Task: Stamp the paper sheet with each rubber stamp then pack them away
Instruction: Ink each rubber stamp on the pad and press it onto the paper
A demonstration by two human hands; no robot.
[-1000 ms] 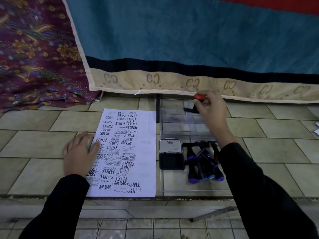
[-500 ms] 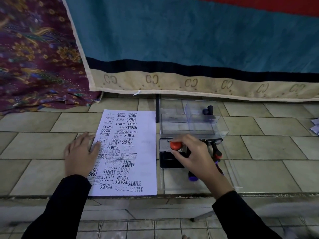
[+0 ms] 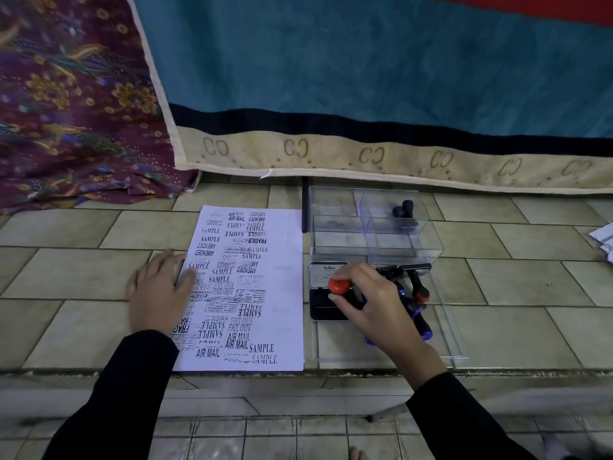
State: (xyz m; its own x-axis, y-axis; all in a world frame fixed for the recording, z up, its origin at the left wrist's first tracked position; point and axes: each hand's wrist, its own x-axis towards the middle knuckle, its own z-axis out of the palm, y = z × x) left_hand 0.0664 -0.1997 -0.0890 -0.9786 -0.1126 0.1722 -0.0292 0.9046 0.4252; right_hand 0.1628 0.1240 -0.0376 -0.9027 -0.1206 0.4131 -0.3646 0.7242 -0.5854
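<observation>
A white paper sheet (image 3: 245, 287) covered in black stamp prints lies on the tiled ledge. My left hand (image 3: 159, 290) presses flat on its left edge. My right hand (image 3: 374, 303) grips a red-knobbed rubber stamp (image 3: 339, 286) and holds it down on the open black ink pad (image 3: 326, 305). Behind my right hand lie several other stamps (image 3: 418, 303) with blue and red knobs, on a clear lid. A clear plastic box (image 3: 371, 227) stands further back, with one dark stamp (image 3: 405, 212) in its right compartment.
A teal blanket with a beige patterned border (image 3: 365, 154) hangs down at the back of the ledge. A purple floral cloth (image 3: 73, 104) lies at the back left. A black pen (image 3: 304, 207) lies between paper and box. The ledge's front edge (image 3: 232, 373) drops to a tiled floor.
My right hand came back from the clear box to the ink pad with the red-knobbed stamp, and now presses it on the pad. My left hand stayed on the paper.
</observation>
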